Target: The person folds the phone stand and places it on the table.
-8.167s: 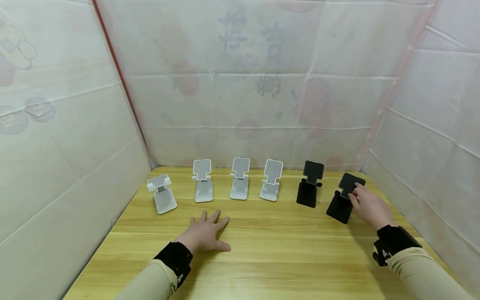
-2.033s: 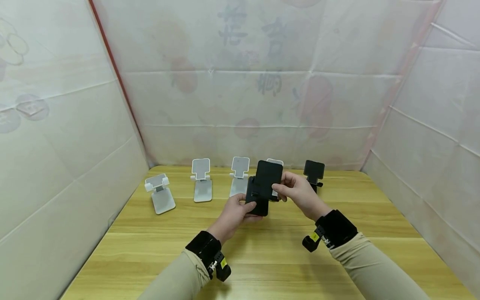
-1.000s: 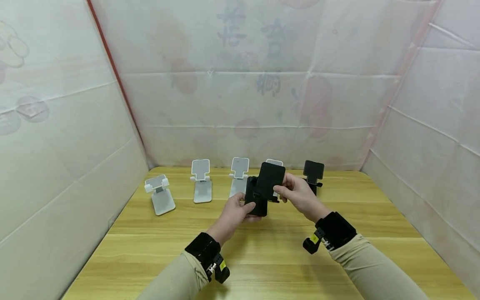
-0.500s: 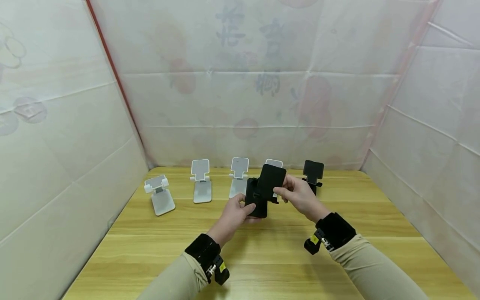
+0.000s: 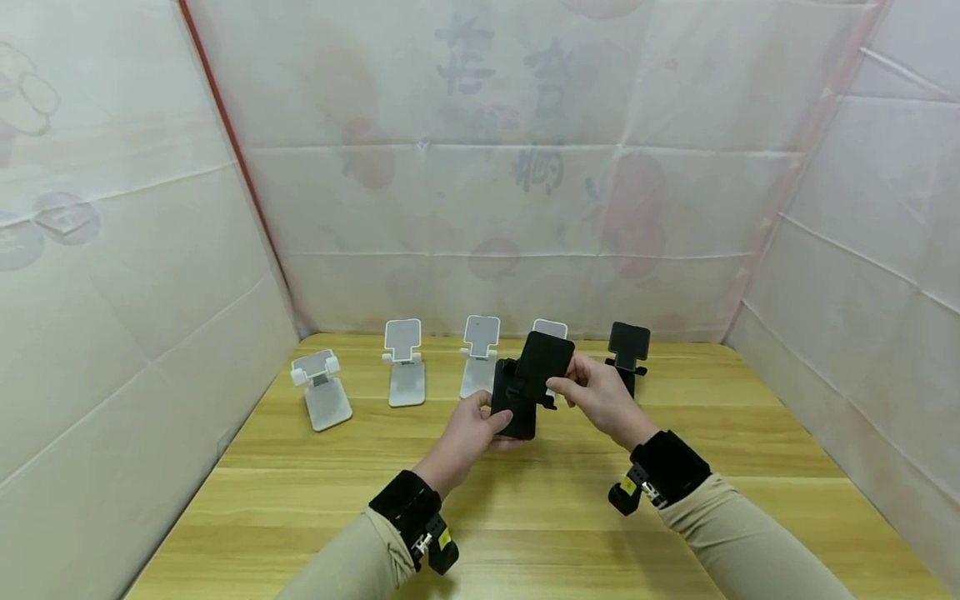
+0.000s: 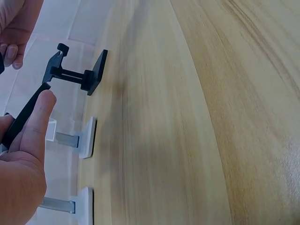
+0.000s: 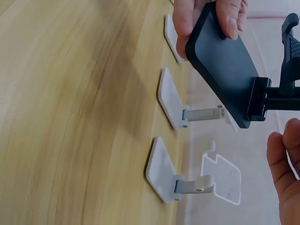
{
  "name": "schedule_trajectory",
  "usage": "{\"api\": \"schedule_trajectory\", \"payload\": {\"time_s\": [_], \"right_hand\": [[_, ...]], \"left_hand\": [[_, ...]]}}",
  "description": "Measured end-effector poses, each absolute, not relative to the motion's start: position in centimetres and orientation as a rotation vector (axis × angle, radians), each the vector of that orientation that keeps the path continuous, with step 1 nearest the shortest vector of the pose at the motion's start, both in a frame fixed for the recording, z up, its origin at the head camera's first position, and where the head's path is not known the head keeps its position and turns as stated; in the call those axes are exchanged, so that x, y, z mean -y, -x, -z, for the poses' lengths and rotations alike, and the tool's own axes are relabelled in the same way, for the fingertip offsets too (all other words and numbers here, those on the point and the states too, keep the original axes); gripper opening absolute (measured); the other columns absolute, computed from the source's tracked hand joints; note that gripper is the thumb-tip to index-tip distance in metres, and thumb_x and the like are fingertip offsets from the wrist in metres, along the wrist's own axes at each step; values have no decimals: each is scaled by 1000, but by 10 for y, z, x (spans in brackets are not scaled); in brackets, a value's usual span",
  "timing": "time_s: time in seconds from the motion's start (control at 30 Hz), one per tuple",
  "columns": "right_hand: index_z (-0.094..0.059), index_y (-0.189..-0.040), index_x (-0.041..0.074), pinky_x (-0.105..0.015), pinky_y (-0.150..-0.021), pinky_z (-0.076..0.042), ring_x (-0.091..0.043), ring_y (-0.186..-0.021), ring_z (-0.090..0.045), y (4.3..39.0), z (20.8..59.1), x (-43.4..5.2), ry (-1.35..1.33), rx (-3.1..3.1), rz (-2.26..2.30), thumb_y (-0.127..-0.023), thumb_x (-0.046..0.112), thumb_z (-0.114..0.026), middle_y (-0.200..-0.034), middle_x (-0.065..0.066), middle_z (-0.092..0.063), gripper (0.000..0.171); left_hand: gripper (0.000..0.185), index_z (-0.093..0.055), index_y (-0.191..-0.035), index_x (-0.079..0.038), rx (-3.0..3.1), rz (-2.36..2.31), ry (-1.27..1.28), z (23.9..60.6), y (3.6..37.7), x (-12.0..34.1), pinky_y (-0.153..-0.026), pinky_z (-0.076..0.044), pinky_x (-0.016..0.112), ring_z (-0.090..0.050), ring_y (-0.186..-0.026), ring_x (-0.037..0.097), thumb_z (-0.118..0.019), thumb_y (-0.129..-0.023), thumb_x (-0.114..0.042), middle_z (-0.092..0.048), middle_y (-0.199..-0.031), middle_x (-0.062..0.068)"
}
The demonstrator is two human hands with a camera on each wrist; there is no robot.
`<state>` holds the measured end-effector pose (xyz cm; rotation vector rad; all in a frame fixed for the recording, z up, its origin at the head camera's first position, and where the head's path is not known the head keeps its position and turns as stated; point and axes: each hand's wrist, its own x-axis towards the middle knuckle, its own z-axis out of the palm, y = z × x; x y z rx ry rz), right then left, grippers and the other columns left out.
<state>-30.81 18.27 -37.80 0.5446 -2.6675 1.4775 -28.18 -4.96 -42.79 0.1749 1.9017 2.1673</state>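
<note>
Head view: no containers in sight. Both hands hold a black stand above the table, mid-frame. Left hand grips the base from 7 o'clock, thumb on its lower edge. Right hand pinches the top plate from 3 o'clock. Stand's long axis runs roughly 6 to 12, tilted slightly toward 1; plate end up and away from the person. Behind it at 12, a row along the far edge: four white stands, from the left, and one mostly hidden by the held stand. A second black stand sits at 2 o'clock, partly behind the right hand's fingers.

Left wrist view: left hand at 8 o'clock, fingers curled on the held stand's edge. Second black stand stands free on the table at 10; white bases below it.

Right wrist view: left-hand fingers at 12 wrap the black base, which slants from 11 to 4. Right hand at 4, its grip barely visible. Three white stands lie beyond, none blocking.
</note>
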Motion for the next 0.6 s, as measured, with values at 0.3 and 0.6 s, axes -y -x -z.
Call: {"api": "schedule_trajectory", "payload": {"time_s": [0.3,0.6], "right_hand": [[-58,-90,11,-29,-53,-37,-21,-63,-49,308,383,-182,-561,2651,-1344,-98,25,-71,-77,-9,-61,21],[-61,-90,12,-29,-63,-46,-17,-79,-62,306,385,-183,-560,2635,-1219,-97,23,-73,-83,2,-66,17]], "left_hand": [[25,-48,-125,9,-1885,-2173,-185,428,279,49,-86,-63,43,-74,-100,37,-55,-105,-5,-65,-123,31],[27,-48,-126,9,-1870,-2180,-190,426,275,46,-88,-62,48,-74,-97,38,-56,-104,-4,-67,-116,30]]}}
